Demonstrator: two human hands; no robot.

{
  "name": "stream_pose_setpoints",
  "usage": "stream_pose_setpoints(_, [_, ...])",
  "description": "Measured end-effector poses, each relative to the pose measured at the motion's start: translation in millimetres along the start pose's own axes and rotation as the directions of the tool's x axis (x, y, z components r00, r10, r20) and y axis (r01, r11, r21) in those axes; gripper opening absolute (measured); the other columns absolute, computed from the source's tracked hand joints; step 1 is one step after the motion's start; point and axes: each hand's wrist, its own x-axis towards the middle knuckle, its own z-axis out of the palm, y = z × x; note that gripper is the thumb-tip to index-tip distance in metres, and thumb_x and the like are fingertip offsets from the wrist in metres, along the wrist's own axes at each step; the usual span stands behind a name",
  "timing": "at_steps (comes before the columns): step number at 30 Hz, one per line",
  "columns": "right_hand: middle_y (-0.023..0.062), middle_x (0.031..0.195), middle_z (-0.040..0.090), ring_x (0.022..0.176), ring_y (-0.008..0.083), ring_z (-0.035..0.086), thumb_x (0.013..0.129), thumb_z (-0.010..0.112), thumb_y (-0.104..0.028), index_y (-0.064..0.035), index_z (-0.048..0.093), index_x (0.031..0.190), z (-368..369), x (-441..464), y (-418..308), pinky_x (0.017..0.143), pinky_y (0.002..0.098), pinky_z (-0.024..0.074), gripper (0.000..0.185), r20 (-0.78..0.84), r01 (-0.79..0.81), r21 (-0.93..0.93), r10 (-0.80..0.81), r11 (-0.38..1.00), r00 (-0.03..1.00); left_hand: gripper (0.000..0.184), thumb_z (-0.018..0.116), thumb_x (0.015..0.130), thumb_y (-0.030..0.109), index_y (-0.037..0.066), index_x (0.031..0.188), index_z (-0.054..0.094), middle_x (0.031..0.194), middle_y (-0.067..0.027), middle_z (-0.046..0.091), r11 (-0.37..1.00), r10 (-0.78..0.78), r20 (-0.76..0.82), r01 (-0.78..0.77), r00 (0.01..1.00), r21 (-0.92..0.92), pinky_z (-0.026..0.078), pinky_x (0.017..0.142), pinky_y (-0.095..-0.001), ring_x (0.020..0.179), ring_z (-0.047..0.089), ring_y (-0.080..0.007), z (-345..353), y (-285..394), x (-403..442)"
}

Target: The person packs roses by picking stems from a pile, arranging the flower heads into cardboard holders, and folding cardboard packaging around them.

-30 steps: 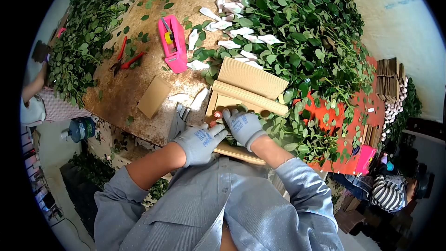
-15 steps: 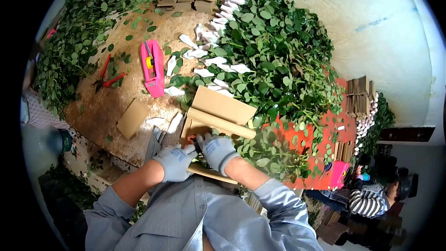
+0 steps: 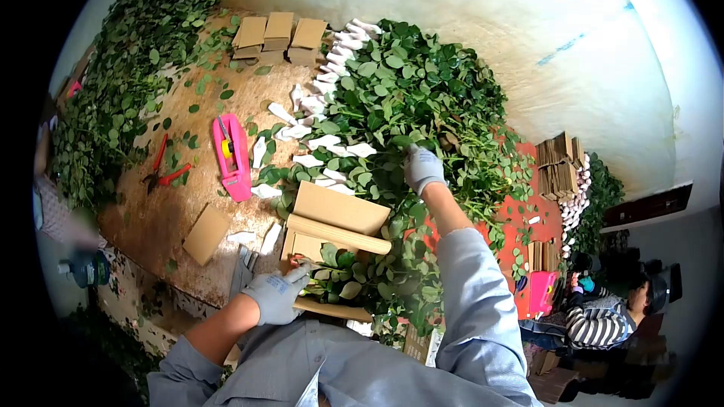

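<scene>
An opened corrugated cardboard wrap (image 3: 341, 207) lies at the lower centre of the frame, its near edge close to the wearer's shirt, with leafy stems (image 3: 347, 279) across it and a reddish flower head (image 3: 300, 261) at their left end. The left hand (image 3: 277, 296), in a pale gray glove, rests at that end, seemingly to steady the flower; whether its grip has closed on anything or merely touches, the view does not tell. The right hand (image 3: 424, 168), gloved alike, reaches to the centre of the frame, its fingertips lost among the leaves of a large green heap (image 3: 437, 83); its grip, too, cannot be made out.

Along the heap's left edge, white-sleeved buds (image 3: 324, 142) point toward the bare part of the bench (image 3: 143, 211), an arrangement that probably keeps the heads uncrushed and easy to reach. Left of centre, a pink tape dispenser (image 3: 232, 154) stands near red-handled shears (image 3: 175, 175), both apparently set down within reach. A loose cardboard piece (image 3: 206, 234) lies below them, and cardboard stacks (image 3: 278, 28) line the upper edge, likely kept out of the working space. At lower right, a co-worker in a striped top (image 3: 599, 326) appears beyond the bench.
</scene>
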Motion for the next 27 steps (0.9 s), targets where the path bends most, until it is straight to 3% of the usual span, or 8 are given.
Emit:
stream_pose_setpoints(3, [0.0231,0.124,0.067,0.112,0.0365,0.067,0.096,0.048,-0.014,-0.0062,0.065,0.118,10.7,0.9,-4.9,0.094,0.0461,0.0546,0.029,0.228,-0.021,-0.125,0.049,0.992,0.972,0.073,0.066,0.086,0.033,0.008,0.150,0.043,0.165,-0.0101,0.031,1.000,-0.006,-0.002,0.006,1.000,-0.004,0.047,0.105,-0.0432,0.125,0.062,-0.0310,2.1,-0.3,0.5])
stream_pose_setpoints(5, [0.0198,0.122,0.066,0.113,0.0355,0.065,0.096,0.051,-0.015,-0.0071,0.062,0.120,35.2,-1.6,0.3,0.092,0.0456,0.0551,0.027,0.050,0.011,-0.194,-0.001,0.981,0.999,0.071,0.068,0.084,0.029,0.008,0.148,0.045,0.164,-0.0102,0.033,0.998,-0.009,-0.002,0.009,1.000,-0.065,0.048,0.104,-0.0431,0.124,0.062,-0.0291,1.6,-0.6,0.0])
stream_pose_setpoints(12, [0.0161,0.121,0.064,0.115,0.0336,0.061,0.092,0.057,-0.013,-0.0082,0.059,0.117,26.0,14.9,-0.3,0.091,0.0443,0.0543,0.025,-0.214,-0.045,-0.090,0.025,0.995,0.977,0.069,0.067,0.083,0.031,0.008,0.145,0.049,0.162,-0.0094,0.036,0.998,0.043,-0.047,-0.045,0.998,-0.051,0.049,0.102,-0.0432,0.121,0.064,-0.0269,7.1,-6.4,3.9])
stream_pose_setpoints(17, [0.0146,0.125,0.065,0.118,0.0342,0.059,0.096,0.055,-0.017,-0.0095,0.061,0.121,45.1,28.1,7.5,0.092,0.0449,0.0532,0.027,-0.038,-0.161,-0.219,0.156,0.962,0.987,0.067,0.064,0.085,0.034,0.008,0.145,0.051,0.162,-0.0090,0.037,0.996,0.090,-0.109,-0.090,0.990,0.008,0.051,0.099,-0.0420,0.119,0.065,-0.0300,14.2,-11.9,5.0])
stream_pose_setpoints(19, [0.0124,0.128,0.065,0.119,0.0342,0.058,0.098,0.054,-0.021,-0.0125,0.061,0.131,41.2,27.8,4.9,0.093,0.0448,0.0526,0.034,0.175,-0.025,-0.395,0.101,0.918,0.979,0.067,0.065,0.084,0.034,0.008,0.144,0.052,0.162,-0.0091,0.037,0.996,0.090,-0.117,-0.087,0.989,0.023,0.052,0.098,-0.0421,0.118,0.065,-0.0305,12.2,-10.0,3.3])
stream_pose_setpoints(21, [0.0101,0.127,0.068,0.118,0.0326,0.062,0.097,0.057,-0.021,-0.0149,0.068,0.129,40.4,24.0,3.4,0.091,0.0424,0.0545,0.034,0.122,-0.009,-0.427,0.068,0.904,0.990,0.066,0.065,0.084,0.034,0.007,0.143,0.052,0.162,-0.0092,0.037,0.996,0.083,-0.129,-0.080,0.988,0.031,0.052,0.097,-0.0423,0.118,0.065,-0.0310,10.7,-8.4,3.1])
stream_pose_setpoints(24, [0.0074,0.115,0.075,0.099,0.0294,0.074,0.094,0.060,-0.017,-0.0164,0.080,0.108,38.9,21.5,7.3,0.079,0.0404,0.0596,0.024,0.185,0.166,-0.458,-0.089,0.873,0.979,0.065,0.066,0.084,0.033,0.007,0.142,0.053,0.162,-0.0092,0.037,0.999,0.048,-0.102,-0.046,0.994,0.030,0.053,0.096,-0.0425,0.117,0.066,-0.0315,9.0,-5.6,1.4])
stream_pose_setpoints(27, [0.0096,0.109,0.074,0.096,0.0278,0.074,0.093,0.061,-0.017,-0.0158,0.078,0.106,16.5,25.9,6.6,0.075,0.0392,0.0598,0.022,0.174,0.223,-0.493,-0.157,0.841,0.972,0.063,0.066,0.086,0.033,0.006,0.141,0.054,0.161,-0.0111,0.038,0.998,0.032,-0.091,-0.037,0.995,-0.051,0.053,0.095,-0.0439,0.118,0.064,-0.0323,1.0,-0.4,-2.0])
